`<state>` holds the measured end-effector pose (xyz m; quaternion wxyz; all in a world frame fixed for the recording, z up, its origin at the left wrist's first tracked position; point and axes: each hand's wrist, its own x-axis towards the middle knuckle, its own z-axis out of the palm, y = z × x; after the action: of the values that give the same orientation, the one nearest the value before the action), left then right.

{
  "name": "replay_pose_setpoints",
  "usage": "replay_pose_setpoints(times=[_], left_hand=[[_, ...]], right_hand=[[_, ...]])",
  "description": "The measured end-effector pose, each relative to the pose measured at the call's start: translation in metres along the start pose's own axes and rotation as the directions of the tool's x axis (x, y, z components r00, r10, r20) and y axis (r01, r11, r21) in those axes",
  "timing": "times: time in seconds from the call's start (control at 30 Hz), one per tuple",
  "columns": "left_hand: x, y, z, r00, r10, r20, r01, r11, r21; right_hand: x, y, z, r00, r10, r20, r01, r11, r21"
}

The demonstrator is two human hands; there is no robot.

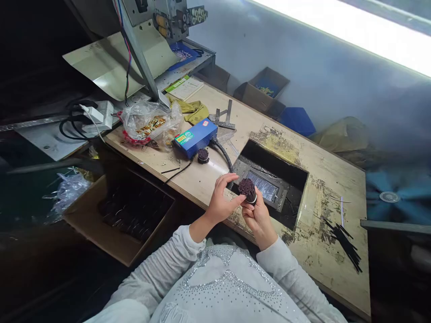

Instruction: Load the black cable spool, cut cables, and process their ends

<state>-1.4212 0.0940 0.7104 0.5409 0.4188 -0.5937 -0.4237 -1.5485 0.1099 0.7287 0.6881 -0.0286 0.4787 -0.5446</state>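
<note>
Item: bundle of thin dark tubes, banded near the lower end, cut ends upward.

Location: held over the near edge of the workbench, just in front of the square cut-out with its recessed tray.

Holder: my right hand, fingers wrapped closed around the lower part of the bundle. My left hand is partly open, fingertips resting on the top rim, gripping nothing of its own.

Orientation: long axis close to upright, leaning slightly away from me; open ends face up toward the camera.

Handling: I judge it light, each piece slim and somewhat springy; loose pieces could slide out, so the best hold is round the band, squeezed evenly.

Nearby: a second, smaller bundle standing on the bench beside the blue box; loose black strips far right, possibly the same stock, too small to tell; plastic bag; cardboard box lower left.
</note>
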Motion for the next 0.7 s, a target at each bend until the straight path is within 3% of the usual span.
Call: replay_pose_setpoints(times=[0.7], left_hand=[[0.005,-0.004,-0.016,0.999,-0.044,0.032,0.048,0.992,-0.117]], right_hand=[[0.001,0.010,0.001,0.997,-0.012,0.073,0.017,0.998,-0.061]])
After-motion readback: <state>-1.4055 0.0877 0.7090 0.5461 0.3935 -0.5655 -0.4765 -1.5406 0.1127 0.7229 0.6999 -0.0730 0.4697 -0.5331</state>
